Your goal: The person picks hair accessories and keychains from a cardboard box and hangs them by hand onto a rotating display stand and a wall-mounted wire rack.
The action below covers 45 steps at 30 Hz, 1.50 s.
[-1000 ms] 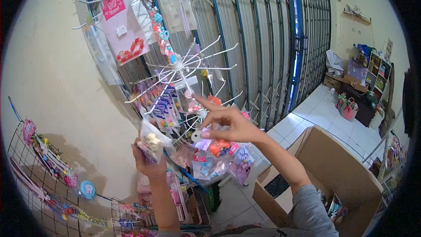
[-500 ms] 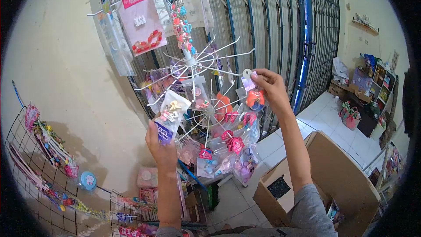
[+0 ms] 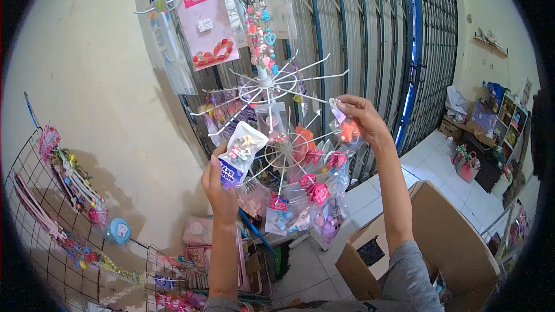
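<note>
At the hook tip, right side: right hand [image 3: 367,118] pinches the header of an orange-charm packet [image 3: 350,131] narrowly between thumb and fingers; packet hangs below the grip.
Hook contact: header top meets or nearly meets the end of a hook on the upper hook tier [image 3: 265,81]; cannot tell whether the hook passes through the hole.
Left grip: left hand [image 3: 221,193] closed on the lower end of a white-backed packet [image 3: 243,147], thumb over its front; purple label [image 3: 230,174] low, small pale and pink pieces above. Packet leans, top tilted toward the rack's middle.
Change, right: hand has moved from in front of the rack's centre out to the hook end, packet with it.
Change, left: packet has turned face-on, its pieces and label now readable as separate parts.
Meaning (judged): header and hook are lined up closely; the left packet is held apart from that contact.
Below the hands: lower hook tier [image 3: 285,147], carrying pink-header packets [image 3: 318,192] on its near side.
Above: bead phone straps [image 3: 263,40] beside the pole; red-bead bracelet packet [image 3: 207,29] to their left.
Farther out: open cardboard box [image 3: 457,231] below the right forearm; round blue case [image 3: 119,230] by the left wall.
</note>
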### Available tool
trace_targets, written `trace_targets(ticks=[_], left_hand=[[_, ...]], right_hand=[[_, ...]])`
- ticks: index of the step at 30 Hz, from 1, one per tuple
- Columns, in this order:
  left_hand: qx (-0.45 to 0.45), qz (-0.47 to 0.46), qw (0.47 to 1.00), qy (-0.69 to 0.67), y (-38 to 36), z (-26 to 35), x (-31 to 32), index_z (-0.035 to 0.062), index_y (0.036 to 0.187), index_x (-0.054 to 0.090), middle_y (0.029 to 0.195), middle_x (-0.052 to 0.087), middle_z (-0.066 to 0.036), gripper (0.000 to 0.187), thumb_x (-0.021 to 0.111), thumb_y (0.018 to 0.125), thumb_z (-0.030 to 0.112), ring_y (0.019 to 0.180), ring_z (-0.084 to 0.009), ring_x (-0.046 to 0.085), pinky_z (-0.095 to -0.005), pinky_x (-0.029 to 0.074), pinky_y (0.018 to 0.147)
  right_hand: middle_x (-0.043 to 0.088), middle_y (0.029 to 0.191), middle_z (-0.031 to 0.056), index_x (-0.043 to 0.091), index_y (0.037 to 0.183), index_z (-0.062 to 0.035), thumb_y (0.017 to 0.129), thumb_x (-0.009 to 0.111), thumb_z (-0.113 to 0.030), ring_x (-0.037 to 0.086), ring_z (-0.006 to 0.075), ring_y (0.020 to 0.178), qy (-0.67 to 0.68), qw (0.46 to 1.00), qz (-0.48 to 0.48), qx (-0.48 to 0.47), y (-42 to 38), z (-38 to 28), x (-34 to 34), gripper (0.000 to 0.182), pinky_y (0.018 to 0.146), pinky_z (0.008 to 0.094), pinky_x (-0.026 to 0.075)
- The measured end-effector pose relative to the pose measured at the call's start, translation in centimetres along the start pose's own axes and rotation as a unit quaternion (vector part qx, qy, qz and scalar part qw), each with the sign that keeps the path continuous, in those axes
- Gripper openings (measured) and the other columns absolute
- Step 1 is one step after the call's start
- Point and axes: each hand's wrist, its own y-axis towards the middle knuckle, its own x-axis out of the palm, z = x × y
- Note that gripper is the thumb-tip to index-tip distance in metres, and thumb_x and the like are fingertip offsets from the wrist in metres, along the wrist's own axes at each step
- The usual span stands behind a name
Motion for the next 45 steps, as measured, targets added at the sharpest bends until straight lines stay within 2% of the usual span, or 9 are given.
trace_targets(ticks=[5, 8, 12, 19, 33, 37, 39, 43, 45], left_hand=[[0.003, 0.005, 0.999, -0.034, 0.1, -0.1, -0.4, -0.0069, 0.1, 0.043, 0.095, 0.05, -0.012, 0.041, 0.034, 0.083, 0.029, 0.088, -0.0179, 0.049, -0.0275, 0.036, 0.08], [0.006, 0.006, 0.999, -0.041, 0.1, -0.4, -0.9, -0.0067, 0.1, 0.043, 0.095, 0.05, -0.012, 0.041, 0.034, 0.083, 0.029, 0.089, -0.0176, 0.049, -0.0275, 0.035, 0.08], [-0.007, 0.014, 0.999, -0.033, 0.1, -0.7, -1.0, -0.0067, 0.1, 0.043, 0.096, 0.05, -0.013, 0.042, 0.034, 0.083, 0.031, 0.089, -0.0172, 0.048, -0.0278, 0.036, 0.079], [-0.004, 0.0, 1.0, -0.024, -0.2, -0.8, -0.5, -0.0067, 0.1, 0.043, 0.095, 0.05, -0.013, 0.042, 0.034, 0.083, 0.031, 0.088, -0.0166, 0.049, -0.0271, 0.036, 0.078], [0.048, 0.008, 0.999, 0.022, -0.7, -0.9, -1.3, -0.0074, 0.096, 0.047, 0.089, 0.052, -0.011, 0.044, 0.04, 0.08, 0.033, 0.08, -0.0139, 0.052, -0.024, 0.039, 0.072], [0.004, -0.009, 0.999, 0.04, -1.7, -0.2, -3.0, -0.0041, 0.084, 0.052, 0.075, 0.052, -0.004, 0.032, 0.046, 0.079, 0.027, 0.064, -0.0075, 0.049, -0.0207, 0.039, 0.056], [-0.015, -0.099, 0.968, 0.232, -2.1, 1.0, -3.5, -0.0023, 0.071, 0.05, 0.06, 0.047, 0.002, 0.027, 0.044, 0.081, 0.022, 0.058, -0.0029, 0.042, -0.0198, 0.033, 0.048], [0.086, -0.29, 0.889, 0.343, -2.4, 3.9, -1.2, -0.0009, 0.069, 0.05, 0.05, 0.043, -0.009, 0.02, 0.048, 0.077, 0.017, 0.045, -0.0156, 0.044, -0.027, 0.031, 0.043], [-0.021, -0.378, 0.859, 0.344, -1.7, 3.9, -0.5, -0.0001, 0.07, 0.051, 0.051, 0.042, -0.014, 0.017, 0.049, 0.075, 0.016, 0.047, -0.0248, 0.045, -0.0287, 0.032, 0.044]], right_hand=[[0.057, 0.069, 0.0051, 0.056, 0.08, 0.0003, 0.067, 0.06, -0.006, 0.053, 0.0085, 0.063, -0.111, 0.955, 0.132, -0.242, -2.7, 0.0, 1.0, 0.015, 0.053, 0.018, 0.041], [0.059, 0.068, 0.0084, 0.057, 0.069, -0.001, 0.063, 0.06, 0.001, 0.053, 0.0117, 0.056, -0.41, 0.73, 0.307, -0.453, -4.1, -0.3, 1.6, 0.007, 0.048, 0.0199, 0.041], [0.058, 0.069, 0.0058, 0.057, 0.069, -0.0027, 0.057, 0.061, 0.002, 0.05, 0.0159, 0.052, -0.518, 0.59, 0.253, -0.565, -3.6, -0.6, 2.3, 0.013, 0.046, 0.0231, 0.04], [0.055, 0.071, 0.0015, 0.058, 0.076, -0.0053, 0.054, 0.059, -0.002, 0.048, 0.0138, 0.053, -0.613, 0.512, 0.24, -0.551, -2.5, 0.8, 3.0, 0.023, 0.045, 0.0231, 0.039], [0.056, 0.074, 0.0035, 0.056, 0.082, -0.0041, 0.062, 0.057, -0.006, 0.05, 0.0149, 0.055, -0.587, 0.547, 0.199, -0.563, 3.5, 5.9, 5.8, 0.02, 0.047, 0.025, 0.041], [0.056, 0.079, 0.0077, 0.054, 0.086, -0.0021, 0.066, 0.056, -0.006, 0.054, 0.0211, 0.062, -0.517, 0.662, 0.171, -0.515, 2.3, 5.8, 7.2, 0.021, 0.055, 0.0285, 0.043], [0.056, 0.081, 0.0102, 0.053, 0.09, -0.0027, 0.066, 0.057, -0.006, 0.055, 0.0231, 0.068, -0.444, 0.736, 0.162, -0.484, -0.7, 4.5, 7.5, 0.024, 0.058, 0.0282, 0.043], [0.057, 0.083, 0.0121, 0.054, 0.09, 0.0, 0.06, 0.065, -0.011, 0.055, 0.0184, 0.07, -0.364, 0.86, -0.073, -0.349, -7.7, 1.6, 9.8, 0.033, 0.06, 0.0263, 0.042], [0.057, 0.081, 0.0114, 0.055, 0.087, 0.0, 0.058, 0.068, -0.013, 0.055, 0.0179, 0.068, -0.367, 0.871, -0.112, -0.307, -9.4, 2.0, 10.2, 0.034, 0.06, 0.0257, 0.042]])
